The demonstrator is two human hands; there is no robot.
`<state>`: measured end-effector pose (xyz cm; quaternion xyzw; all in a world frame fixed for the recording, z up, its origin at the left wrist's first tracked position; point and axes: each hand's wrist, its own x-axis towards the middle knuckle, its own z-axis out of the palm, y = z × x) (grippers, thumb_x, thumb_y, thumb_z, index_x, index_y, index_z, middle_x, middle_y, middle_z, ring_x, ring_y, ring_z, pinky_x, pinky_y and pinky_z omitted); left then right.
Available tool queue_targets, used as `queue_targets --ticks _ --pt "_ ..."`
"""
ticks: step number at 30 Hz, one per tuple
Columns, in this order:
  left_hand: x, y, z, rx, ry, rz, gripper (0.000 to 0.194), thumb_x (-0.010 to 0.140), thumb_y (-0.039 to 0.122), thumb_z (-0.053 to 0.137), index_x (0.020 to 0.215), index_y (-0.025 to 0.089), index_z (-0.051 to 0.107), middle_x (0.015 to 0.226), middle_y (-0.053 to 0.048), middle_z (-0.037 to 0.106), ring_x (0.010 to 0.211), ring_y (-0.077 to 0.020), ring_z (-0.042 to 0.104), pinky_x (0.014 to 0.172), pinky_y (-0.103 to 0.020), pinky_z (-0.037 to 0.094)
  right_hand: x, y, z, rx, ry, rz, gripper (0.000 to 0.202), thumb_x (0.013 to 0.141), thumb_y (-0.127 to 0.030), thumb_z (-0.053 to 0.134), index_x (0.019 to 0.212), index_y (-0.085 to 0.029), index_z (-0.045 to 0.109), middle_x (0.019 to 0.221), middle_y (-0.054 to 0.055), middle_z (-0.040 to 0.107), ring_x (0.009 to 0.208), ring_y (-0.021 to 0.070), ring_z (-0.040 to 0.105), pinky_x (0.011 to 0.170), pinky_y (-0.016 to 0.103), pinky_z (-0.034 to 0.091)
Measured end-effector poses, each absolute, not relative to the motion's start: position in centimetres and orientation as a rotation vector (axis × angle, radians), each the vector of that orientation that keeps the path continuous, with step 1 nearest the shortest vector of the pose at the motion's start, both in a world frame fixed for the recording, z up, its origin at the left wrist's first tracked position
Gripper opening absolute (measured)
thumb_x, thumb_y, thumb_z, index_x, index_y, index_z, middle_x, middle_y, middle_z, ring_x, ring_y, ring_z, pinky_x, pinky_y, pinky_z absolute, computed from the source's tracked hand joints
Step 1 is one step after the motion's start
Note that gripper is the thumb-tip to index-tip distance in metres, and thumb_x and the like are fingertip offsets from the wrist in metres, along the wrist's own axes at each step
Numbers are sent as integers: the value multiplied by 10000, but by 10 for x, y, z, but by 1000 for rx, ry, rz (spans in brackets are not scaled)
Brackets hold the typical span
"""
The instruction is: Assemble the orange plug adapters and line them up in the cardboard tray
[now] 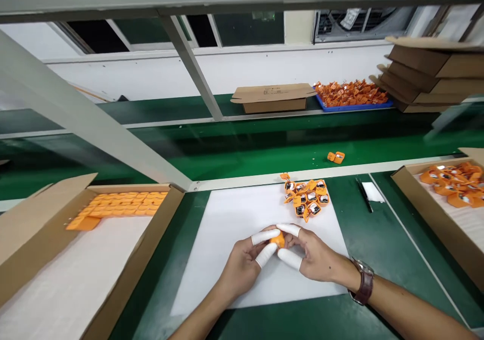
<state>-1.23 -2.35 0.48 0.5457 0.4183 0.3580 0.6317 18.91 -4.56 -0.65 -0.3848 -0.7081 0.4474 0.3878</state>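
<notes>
An orange piece is held between my two hands, over the lower middle of a white sheet. My left hand grips its left side with thumb and index finger. From the right, my right hand holds the same piece, its fingers partly hidden behind it. White covers sit on the thumbs and index fingers. Just beyond the hands, a group of open orange cases with dark parts inside lies on the sheet.
At left, an open carton holds rows of orange pieces. Another carton at right contains open orange cases. A black pen lies between sheet and carton. Behind are a blue tray and stacked boxes.
</notes>
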Motion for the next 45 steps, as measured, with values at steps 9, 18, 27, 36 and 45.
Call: queue_targets --ticks 9,18,27,36,45 --pt "-23 -20 2 1210 1063 903 401 686 368 868 1047 217 781 1200 -91 756 1151 -315 690 1064 -423 531 251 9 51 -1317 -2041 197 361 989 -234 528 1346 -223 576 1262 129 659 1152 265 630 996 444 524" --pt "-36 -3 26 533 736 1002 240 857 248 703 1026 82 732 1110 -207 758 775 -234 750 670 -286 613 328 128 7 -1826 -1691 256 492 797 -216 669 1245 -17 628 1213 270 681 1155 387 632 1029 528 475" --pt "-45 7 27 272 670 991 177 915 139 544 1033 63 653 1033 -213 753 712 -179 732 603 -195 584 283 87 39 -1663 -1566 406 555 889 -375 644 1387 -149 548 1248 147 696 1004 264 712 889 408 597" --pt "-45 11 23 312 695 995 218 864 148 579 1040 63 676 1040 -184 753 759 -163 726 602 -169 563 208 -28 41 -978 -2321 659 517 942 -180 590 1438 -277 482 1239 109 655 1116 267 643 951 413 563" --pt "-48 10 6 1164 1148 1030 248 796 249 736 1021 147 753 978 -90 774 776 -196 697 810 -318 555 204 -35 5 -1005 -2329 671 539 976 -247 573 1484 -256 391 1235 145 611 1139 289 613 968 440 552"
